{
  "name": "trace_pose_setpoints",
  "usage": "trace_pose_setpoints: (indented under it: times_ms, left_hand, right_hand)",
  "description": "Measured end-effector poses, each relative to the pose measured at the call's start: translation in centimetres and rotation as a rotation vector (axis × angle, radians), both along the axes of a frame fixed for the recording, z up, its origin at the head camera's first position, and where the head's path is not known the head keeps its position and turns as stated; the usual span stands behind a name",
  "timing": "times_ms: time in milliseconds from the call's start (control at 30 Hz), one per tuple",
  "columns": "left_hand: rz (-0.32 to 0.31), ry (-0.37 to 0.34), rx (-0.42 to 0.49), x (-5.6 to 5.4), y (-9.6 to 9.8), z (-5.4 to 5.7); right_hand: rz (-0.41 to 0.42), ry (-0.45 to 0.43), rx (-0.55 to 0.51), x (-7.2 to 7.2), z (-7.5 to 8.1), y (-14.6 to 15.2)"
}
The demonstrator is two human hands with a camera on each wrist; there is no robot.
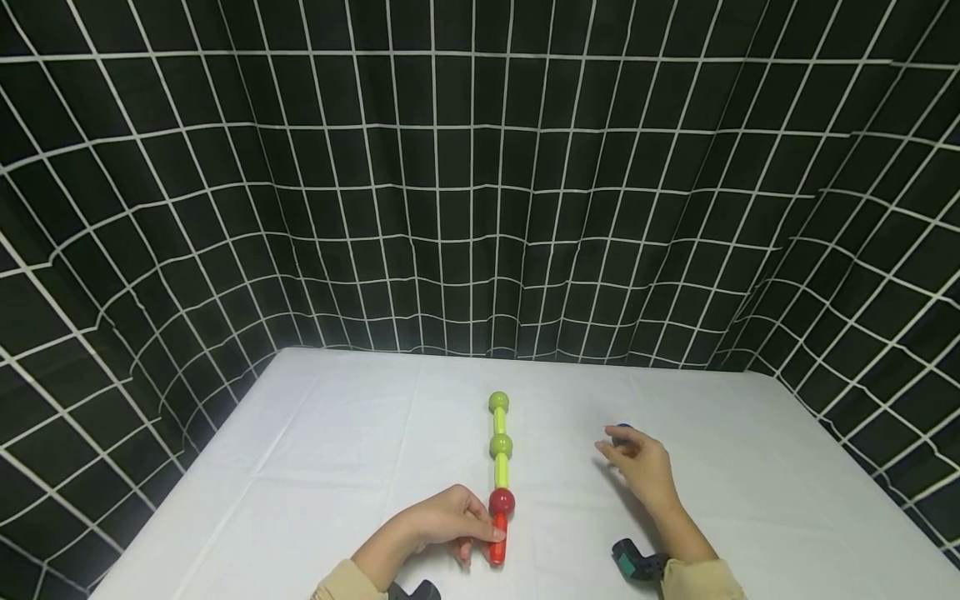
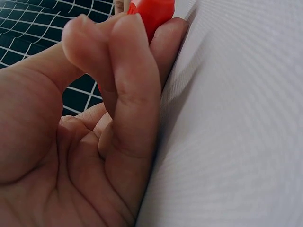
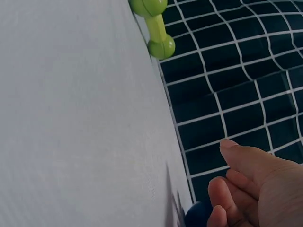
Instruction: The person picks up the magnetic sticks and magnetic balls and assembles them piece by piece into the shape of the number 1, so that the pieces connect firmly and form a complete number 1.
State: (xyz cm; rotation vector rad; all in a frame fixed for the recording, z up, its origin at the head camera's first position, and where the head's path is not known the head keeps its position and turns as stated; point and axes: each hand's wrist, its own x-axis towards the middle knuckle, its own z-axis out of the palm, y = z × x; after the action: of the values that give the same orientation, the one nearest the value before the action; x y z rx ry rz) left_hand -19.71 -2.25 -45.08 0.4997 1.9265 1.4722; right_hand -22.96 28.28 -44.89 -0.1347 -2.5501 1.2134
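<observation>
A straight chain of balls and rods lies on the white table. Two green balls alternate with yellow-green rods, then a red ball and a red rod at the near end. My left hand pinches this red rod; its red end shows past the fingers in the left wrist view. Off to the right, my right hand is beside a blue ball, thumb and fingers apart. The fingers partly hide that ball, and contact with it is unclear.
A dark strapped device sits at the right wrist, and another dark device at the left wrist. The white cloth-covered table ends before a black curtain with white grid lines, which surrounds its back and sides.
</observation>
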Motion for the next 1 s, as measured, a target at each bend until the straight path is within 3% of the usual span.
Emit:
trace_pose_setpoints:
  times_ms: [500,667,1000]
  left_hand:
    - [0.0,-0.005,0.005,0.0,0.0,-0.1]
    - [-0.002,-0.004,-0.005,-0.1,0.1,0.0]
    - [-0.009,-0.002,-0.011,-0.2,0.0,0.0]
  right_hand:
    - [-0.09,0.044,0.048,-0.4,0.1,2.1]
    - [-0.119,0.0,0.053,-0.6,-0.1,2.9]
    - [-0.09,-0.086,0.079,-1.2,-0.7,3.3]
